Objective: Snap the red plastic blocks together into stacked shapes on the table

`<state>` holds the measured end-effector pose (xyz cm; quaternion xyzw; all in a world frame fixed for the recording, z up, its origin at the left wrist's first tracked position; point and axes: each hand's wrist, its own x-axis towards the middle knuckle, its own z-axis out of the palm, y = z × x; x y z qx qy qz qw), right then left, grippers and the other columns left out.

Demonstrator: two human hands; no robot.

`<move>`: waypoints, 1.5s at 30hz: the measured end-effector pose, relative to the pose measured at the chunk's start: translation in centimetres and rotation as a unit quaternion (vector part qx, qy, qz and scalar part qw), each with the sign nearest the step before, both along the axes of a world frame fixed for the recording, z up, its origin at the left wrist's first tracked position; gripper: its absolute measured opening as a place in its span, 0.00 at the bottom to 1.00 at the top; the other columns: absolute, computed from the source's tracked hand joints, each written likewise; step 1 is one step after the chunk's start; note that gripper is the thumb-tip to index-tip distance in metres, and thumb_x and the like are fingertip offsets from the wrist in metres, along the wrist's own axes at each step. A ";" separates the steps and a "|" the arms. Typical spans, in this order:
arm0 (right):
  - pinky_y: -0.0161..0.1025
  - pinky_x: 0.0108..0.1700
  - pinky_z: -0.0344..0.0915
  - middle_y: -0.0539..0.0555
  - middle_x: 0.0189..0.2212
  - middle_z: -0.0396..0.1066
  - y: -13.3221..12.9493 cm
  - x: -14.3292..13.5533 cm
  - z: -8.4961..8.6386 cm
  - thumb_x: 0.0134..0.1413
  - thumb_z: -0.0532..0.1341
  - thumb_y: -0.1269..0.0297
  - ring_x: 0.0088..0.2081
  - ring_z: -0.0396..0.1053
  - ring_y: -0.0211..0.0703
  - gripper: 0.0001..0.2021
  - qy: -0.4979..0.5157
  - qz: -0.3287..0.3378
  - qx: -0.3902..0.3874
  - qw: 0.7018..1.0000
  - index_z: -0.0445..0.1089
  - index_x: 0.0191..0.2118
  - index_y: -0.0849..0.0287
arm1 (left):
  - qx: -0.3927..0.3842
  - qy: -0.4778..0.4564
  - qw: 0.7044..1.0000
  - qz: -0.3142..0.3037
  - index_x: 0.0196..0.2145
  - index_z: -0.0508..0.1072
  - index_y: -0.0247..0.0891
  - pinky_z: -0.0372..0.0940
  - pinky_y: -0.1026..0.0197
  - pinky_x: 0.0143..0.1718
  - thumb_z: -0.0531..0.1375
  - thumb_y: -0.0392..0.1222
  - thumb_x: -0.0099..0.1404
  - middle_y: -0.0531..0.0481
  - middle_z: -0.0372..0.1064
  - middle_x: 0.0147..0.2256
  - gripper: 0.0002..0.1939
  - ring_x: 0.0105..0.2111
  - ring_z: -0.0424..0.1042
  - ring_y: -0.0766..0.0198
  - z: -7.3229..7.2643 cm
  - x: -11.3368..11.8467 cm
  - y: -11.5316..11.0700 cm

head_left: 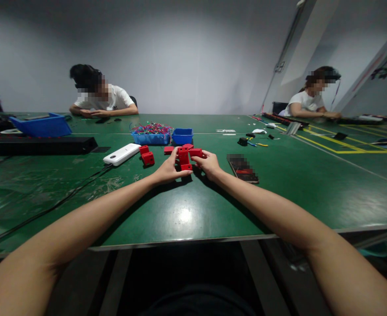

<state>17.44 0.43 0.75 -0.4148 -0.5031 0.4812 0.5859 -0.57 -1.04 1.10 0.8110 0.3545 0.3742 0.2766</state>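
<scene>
My left hand (169, 170) is closed on a red bracket-like part (183, 157) with small holes, its thumb along the lower edge. A smaller red block (196, 152) is pinched in my right hand (209, 164), right against the upper right side of that part. Both are held close above the green table (183, 210). Behind my fingers lie more red pieces (168, 150), partly hidden. Left of my left hand rests another red part (147, 156) with a stepped shape.
A white power bank (122, 154) with a black cable lies left. Behind are a blue bin of coloured wires (151, 136) and another blue bin (182, 136). A phone (242, 168) and pliers (252, 143) lie right. Two people (114, 97) sit across the table.
</scene>
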 end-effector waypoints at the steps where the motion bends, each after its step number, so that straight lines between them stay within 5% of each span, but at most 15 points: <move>1: 0.31 0.24 0.59 0.47 0.24 0.73 -0.1 0.0 0.1 0.35 0.69 0.65 0.20 0.62 0.31 0.14 0.001 -0.001 0.001 1.000 0.73 0.33 0.62 | -0.001 0.000 1.000 -0.001 0.65 0.47 0.38 0.70 0.51 0.50 0.69 0.53 0.54 0.37 0.68 0.53 0.50 0.48 0.74 0.52 0.0 0.0 0.0; 9: 0.30 0.19 0.52 0.46 0.21 0.69 -0.5 0.1 0.3 0.39 0.69 0.54 0.19 0.62 0.32 0.17 -0.028 -0.021 -0.004 0.999 0.70 0.33 0.60 | 0.002 0.000 1.000 0.002 0.64 0.48 0.39 0.69 0.50 0.51 0.69 0.53 0.54 0.37 0.69 0.53 0.49 0.49 0.74 0.51 -0.2 -0.1 0.1; 15: 0.31 0.25 0.56 0.43 0.19 0.67 -0.1 0.1 0.0 0.35 0.66 0.65 0.20 0.59 0.31 0.13 -0.041 -0.011 0.013 0.999 0.72 0.33 0.61 | -0.004 0.006 1.000 0.013 0.66 0.45 0.37 0.69 0.48 0.50 0.69 0.53 0.54 0.35 0.68 0.53 0.52 0.47 0.75 0.51 0.0 0.0 -0.1; 24: 0.31 0.28 0.61 0.46 0.24 0.70 0.2 -0.1 0.1 0.35 0.59 0.75 0.26 0.66 0.35 0.11 -0.045 -0.045 0.002 0.998 0.68 0.31 0.59 | 0.006 0.012 1.000 0.012 0.64 0.48 0.37 0.69 0.50 0.50 0.68 0.54 0.54 0.37 0.69 0.51 0.50 0.47 0.75 0.52 0.2 0.1 -0.2; 33: 0.30 0.26 0.66 0.44 0.23 0.70 0.6 -0.1 0.5 0.36 0.56 0.81 0.25 0.72 0.36 0.16 0.124 -0.032 -0.105 0.986 0.60 0.33 0.56 | 0.004 0.024 1.000 0.016 0.64 0.47 0.37 0.69 0.51 0.50 0.68 0.55 0.54 0.39 0.70 0.50 0.49 0.46 0.75 0.53 0.0 -0.1 0.0; 40: 0.31 0.29 0.69 0.45 0.19 0.68 1.3 0.0 0.4 0.47 0.60 0.73 0.24 0.70 0.34 0.06 0.192 -0.023 -0.100 0.976 0.62 0.29 0.58 | 0.003 0.030 0.999 0.032 0.66 0.45 0.36 0.69 0.50 0.50 0.68 0.54 0.54 0.36 0.69 0.51 0.52 0.47 0.74 0.52 -0.1 -0.1 0.1; 45: 0.33 0.32 0.69 0.46 0.25 0.72 1.2 0.0 -0.6 0.40 0.68 0.73 0.28 0.72 0.36 0.19 0.125 -0.032 -0.064 0.990 0.61 0.39 0.56 | 0.010 0.023 1.000 0.016 0.65 0.46 0.36 0.69 0.50 0.50 0.68 0.54 0.54 0.38 0.70 0.50 0.50 0.46 0.75 0.52 0.0 -0.2 0.0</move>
